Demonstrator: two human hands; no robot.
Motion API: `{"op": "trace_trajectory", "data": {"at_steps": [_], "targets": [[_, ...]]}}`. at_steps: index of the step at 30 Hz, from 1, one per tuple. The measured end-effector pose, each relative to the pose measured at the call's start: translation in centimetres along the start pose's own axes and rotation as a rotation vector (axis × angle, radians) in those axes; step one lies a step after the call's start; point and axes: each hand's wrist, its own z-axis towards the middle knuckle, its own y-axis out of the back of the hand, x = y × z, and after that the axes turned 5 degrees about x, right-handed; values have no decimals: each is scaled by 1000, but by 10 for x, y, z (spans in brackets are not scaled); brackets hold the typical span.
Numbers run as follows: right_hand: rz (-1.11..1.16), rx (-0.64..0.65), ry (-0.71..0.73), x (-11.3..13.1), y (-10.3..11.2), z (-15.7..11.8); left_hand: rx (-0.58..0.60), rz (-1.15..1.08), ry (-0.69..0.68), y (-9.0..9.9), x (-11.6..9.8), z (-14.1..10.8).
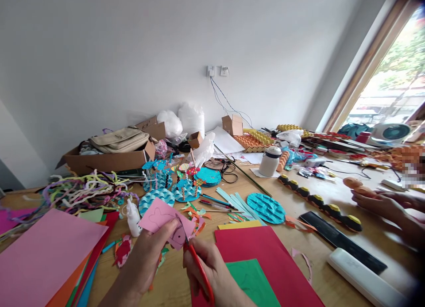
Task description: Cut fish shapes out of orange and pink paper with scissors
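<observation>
My left hand (149, 249) pinches a pink paper piece (159, 214) between thumb and fingers. A fish-like outline with an eye dot is drawn on the paper. My right hand (209, 262) grips red-handled scissors (201, 269), their blades at the right edge of the pink paper. Below my right hand lies red paper (262, 249) with a green sheet (254, 282) on top. Beside my left hand stands a white glue bottle (133, 217), with colourful paper scraps (123, 250) in front of it.
Coloured sheets (49, 258) lie at left, beneath a heap of pipe cleaners (96, 192). Blue paper discs (265, 207), pens (219, 204) and a white jar (270, 162) stand or lie farther back. At right, another person's hands (385, 209) hold an orange-brown object near a black strip (341, 240).
</observation>
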Motion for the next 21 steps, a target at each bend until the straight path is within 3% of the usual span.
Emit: {"op": "trace_trajectory", "data": {"at_steps": [6,14,21], "targets": [[101,9,-35,5,-5,2,22,-103,21,-2,15,2],[113,-12,-48,8,-6,0,32,-32,29,-7,3,-4],[116,-19,-29,9,-5,1,20,-14,37,-8,6,-4]]}}
